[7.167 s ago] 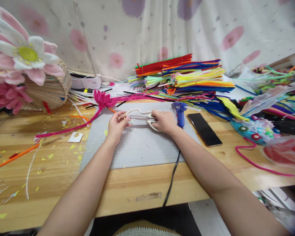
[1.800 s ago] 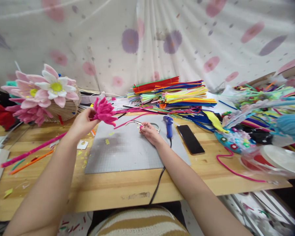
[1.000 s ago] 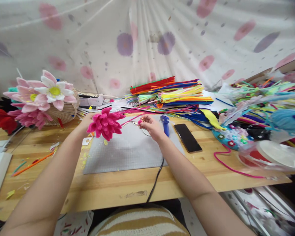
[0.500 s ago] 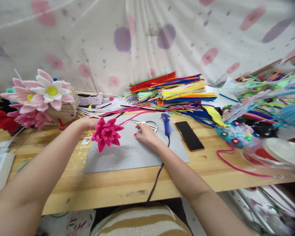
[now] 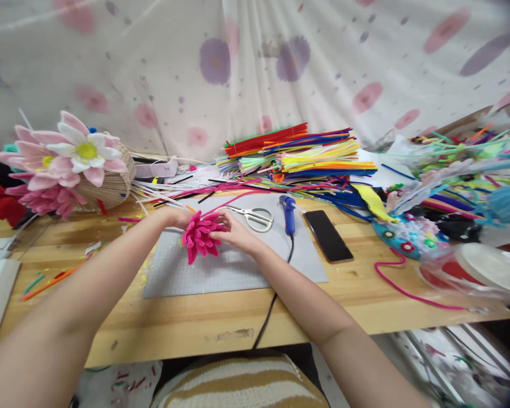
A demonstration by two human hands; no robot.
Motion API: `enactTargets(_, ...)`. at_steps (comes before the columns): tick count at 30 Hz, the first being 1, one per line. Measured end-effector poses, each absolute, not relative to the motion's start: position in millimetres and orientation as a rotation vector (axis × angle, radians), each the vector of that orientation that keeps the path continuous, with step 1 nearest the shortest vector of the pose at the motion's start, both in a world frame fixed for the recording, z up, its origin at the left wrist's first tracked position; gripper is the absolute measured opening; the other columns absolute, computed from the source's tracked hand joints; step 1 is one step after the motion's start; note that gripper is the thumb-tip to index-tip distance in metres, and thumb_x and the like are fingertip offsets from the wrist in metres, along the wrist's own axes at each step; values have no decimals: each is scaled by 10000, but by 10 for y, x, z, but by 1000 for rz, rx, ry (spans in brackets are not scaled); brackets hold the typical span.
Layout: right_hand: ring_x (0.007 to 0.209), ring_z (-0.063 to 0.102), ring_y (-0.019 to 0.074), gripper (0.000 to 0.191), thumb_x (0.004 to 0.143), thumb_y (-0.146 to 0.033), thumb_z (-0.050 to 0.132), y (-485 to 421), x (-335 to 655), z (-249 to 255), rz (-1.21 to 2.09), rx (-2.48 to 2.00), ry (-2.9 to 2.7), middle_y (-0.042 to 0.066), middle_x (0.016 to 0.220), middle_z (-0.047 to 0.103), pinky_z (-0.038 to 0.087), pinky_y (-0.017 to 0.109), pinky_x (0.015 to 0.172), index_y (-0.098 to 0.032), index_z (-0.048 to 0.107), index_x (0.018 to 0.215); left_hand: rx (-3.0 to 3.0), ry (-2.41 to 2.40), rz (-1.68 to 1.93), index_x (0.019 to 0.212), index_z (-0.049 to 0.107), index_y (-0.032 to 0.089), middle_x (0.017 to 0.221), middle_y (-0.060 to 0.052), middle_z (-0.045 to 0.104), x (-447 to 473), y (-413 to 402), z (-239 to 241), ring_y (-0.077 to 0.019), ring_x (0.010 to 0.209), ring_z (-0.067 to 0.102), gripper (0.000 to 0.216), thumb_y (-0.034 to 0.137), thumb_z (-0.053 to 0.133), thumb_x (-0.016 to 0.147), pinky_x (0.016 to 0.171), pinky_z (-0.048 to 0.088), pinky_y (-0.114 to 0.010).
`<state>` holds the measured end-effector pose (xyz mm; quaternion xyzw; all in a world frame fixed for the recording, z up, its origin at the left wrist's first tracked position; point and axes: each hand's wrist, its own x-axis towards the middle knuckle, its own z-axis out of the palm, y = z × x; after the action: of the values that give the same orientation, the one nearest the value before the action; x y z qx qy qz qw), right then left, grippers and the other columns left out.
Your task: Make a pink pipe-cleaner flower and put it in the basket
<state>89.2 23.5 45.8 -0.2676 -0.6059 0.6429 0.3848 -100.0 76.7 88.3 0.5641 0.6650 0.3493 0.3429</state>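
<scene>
Pink flower, left of frame centre: likely light, soft; best held underneath. Right hand touching, left hand behind; grips unclear.

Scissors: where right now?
Head view, just right of the flower: the scissors lie on the grey mat's far half, between the right hand and the blue glue gun.

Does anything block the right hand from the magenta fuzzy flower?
Nothing visible does: the right hand is right at the magenta fuzzy flower. White-handled metal scissors lie beyond that hand, on the grey mat.
</scene>
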Motion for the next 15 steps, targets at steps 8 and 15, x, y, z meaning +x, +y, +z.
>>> enactTargets(8, 840, 561, 143, 420, 574, -237, 695, 391, 761, 399, 1762, -843, -1132, 3, 929, 570, 498, 272, 656, -230, 470, 928, 1430, 1719, 1144, 847, 641, 159, 907, -83, 653, -1134, 452, 990, -225, 875, 602, 301, 388, 574, 664, 811, 478, -365)
enactTargets(15, 853, 555, 143, 534, 498, -185, 715, 410, 657, 413, 1773, -743, -1087, -1, 944, 562, 512, 299, 704, -226, 458, 964, 1334, 1503, 1177, 1110, 545, 196, 1105, -87, 617, -915, -3, 902, -216, 1003, 593, 606, 384, 745, 569, 883, 461, -375)
